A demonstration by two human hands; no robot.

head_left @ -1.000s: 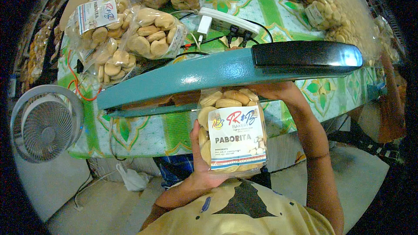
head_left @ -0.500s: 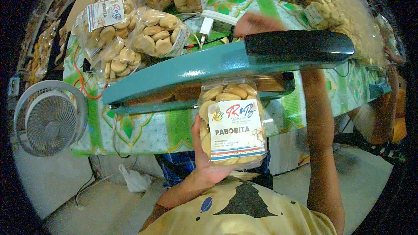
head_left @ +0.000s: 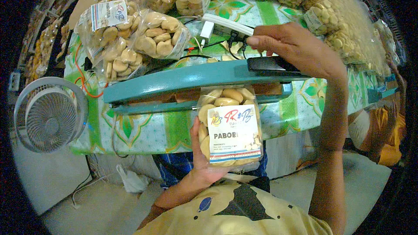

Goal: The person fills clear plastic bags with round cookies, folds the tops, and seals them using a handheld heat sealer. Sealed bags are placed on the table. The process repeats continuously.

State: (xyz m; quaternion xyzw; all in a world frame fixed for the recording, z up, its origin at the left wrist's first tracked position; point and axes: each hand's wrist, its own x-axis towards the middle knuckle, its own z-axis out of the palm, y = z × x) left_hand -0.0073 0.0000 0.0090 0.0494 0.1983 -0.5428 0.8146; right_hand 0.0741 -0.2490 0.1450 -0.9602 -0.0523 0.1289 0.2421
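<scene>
Left grip [head_left: 204,156] around crinkly biscuit bag [head_left: 230,126]

Clear biscuit bag [head_left: 230,126], white label [head_left: 235,132]; similar sealed bags [head_left: 130,39] behind.

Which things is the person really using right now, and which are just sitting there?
In use:
- clear bag of biscuits, held by the left hand with its top in the sealer
- teal heat sealer, with the right hand on its black handle

Just lying about:
- filled biscuit bags on the table
- white power strip
- small fan
</scene>
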